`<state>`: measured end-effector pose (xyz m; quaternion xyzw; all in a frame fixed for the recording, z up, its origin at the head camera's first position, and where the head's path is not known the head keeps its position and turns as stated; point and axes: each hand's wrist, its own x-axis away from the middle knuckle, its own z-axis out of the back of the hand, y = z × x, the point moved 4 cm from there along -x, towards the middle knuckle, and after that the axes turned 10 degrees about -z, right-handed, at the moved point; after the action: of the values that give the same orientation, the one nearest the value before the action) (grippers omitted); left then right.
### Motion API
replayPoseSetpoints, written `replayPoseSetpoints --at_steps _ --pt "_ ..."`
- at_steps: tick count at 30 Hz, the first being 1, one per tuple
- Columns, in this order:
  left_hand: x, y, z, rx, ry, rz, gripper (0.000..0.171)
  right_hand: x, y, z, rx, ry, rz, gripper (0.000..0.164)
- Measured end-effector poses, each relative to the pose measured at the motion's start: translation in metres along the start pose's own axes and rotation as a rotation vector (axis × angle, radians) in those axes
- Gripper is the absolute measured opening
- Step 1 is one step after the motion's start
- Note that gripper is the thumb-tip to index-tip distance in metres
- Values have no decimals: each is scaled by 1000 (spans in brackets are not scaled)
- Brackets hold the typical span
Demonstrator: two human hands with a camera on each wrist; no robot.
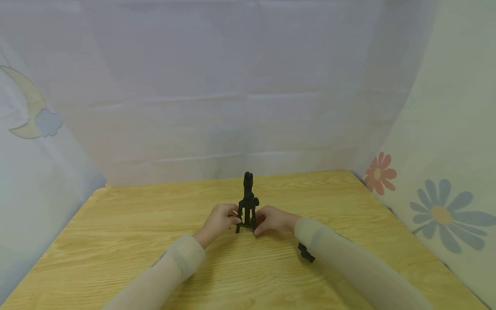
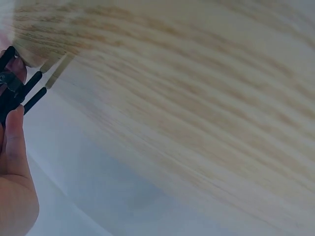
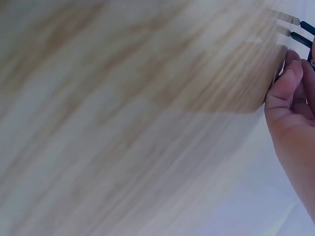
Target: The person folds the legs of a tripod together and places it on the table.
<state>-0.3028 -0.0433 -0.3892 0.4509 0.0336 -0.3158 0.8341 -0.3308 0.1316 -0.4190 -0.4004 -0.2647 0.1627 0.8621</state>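
Nearest the camera, a pale left sleeve and a pale right sleeve stretch toward the fingers, both cut off by the bottom edge of the head view. Largest of all, a creased backdrop hangs well beyond the fingers. Beneath and around them spreads a wood-grained counter, its near edge out of frame. Far to the right of the fingers, a right wall bears a grey-blue flower and a smaller red flower; far to their left, a left wall carries a yellow moon, its upper tip cropped, with a blue cloud against it.

A left hand and a right hand flank a black tripod, upright between the two sets of fingers, its head above them. Left thumb and fingers pinch its left leg, some fingers hidden; right thumb and fingers are clamped low on its right leg, covering part of it. Both wrist views crop the tripod, and whether every foot bears on the counter is hard to tell.

Smallest, a black piece lies nearer the camera than the right fingers, partly covered by the right sleeve, its form unclear.
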Motion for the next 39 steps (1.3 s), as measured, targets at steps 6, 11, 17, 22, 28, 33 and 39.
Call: replayPoseSetpoints --at_steps 6,11,17,22,28,33,39 --pt "1 -1 1 -23 13 -2 19 -1 -3 -2 33 -9 -12 29" --pt "-1 -2 2 -10 16 -2 19 -4 -3 -2 24 -6 -30 29" --pt "-1 -3 1 33 -1 -13 18 -7 0 -5 14 -18 -17 22" --pt "0 -5 2 58 -8 -6 16 -10 -1 -7 27 -8 -18 23" --pt "2 -6 3 58 2 0 15 -14 -4 -8 65 7 -42 23" --pt "3 -6 2 71 -7 8 20 -17 -4 -9 27 20 -70 20" --pt "1 -6 1 67 -24 22 22 -18 -4 -9 22 30 -81 15"
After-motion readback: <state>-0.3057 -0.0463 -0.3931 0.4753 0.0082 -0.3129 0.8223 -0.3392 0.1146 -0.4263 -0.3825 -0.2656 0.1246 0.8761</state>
